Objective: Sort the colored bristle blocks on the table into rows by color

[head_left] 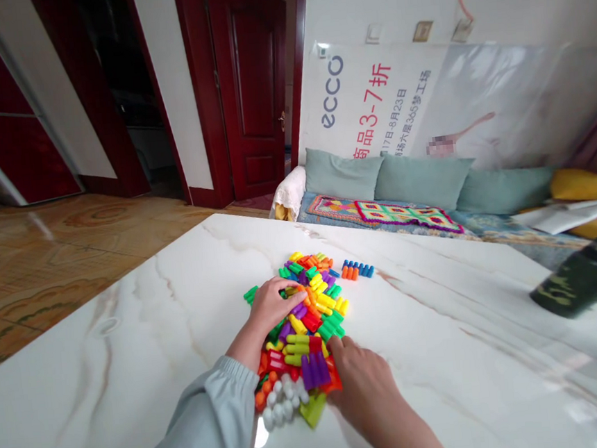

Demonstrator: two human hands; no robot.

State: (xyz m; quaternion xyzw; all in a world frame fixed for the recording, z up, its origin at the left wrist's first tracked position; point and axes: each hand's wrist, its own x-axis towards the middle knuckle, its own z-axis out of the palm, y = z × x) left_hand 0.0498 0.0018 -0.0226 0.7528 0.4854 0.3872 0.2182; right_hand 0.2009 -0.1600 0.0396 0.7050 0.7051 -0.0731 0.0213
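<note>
A heap of small plastic building pieces [310, 306] in many colours lies in the middle of a white marble table [156, 334]. My left hand [271, 306] rests on the left side of the heap, fingers curled over green and yellow pieces. At the heap's near right edge my right hand [361, 379] touches red and purple pieces with its fingertips, and its fingers are bent. A short row of blue and orange pieces [357, 270] lies apart just behind the heap. White pieces [282, 400] sit at the near end.
A dark camouflage-patterned object [580, 286] sits at the table's right edge. Behind the table is a sofa [421, 192] with teal cushions and a patterned blanket. A dark red door [252, 81] and a tiled floor [44, 253] lie to the left.
</note>
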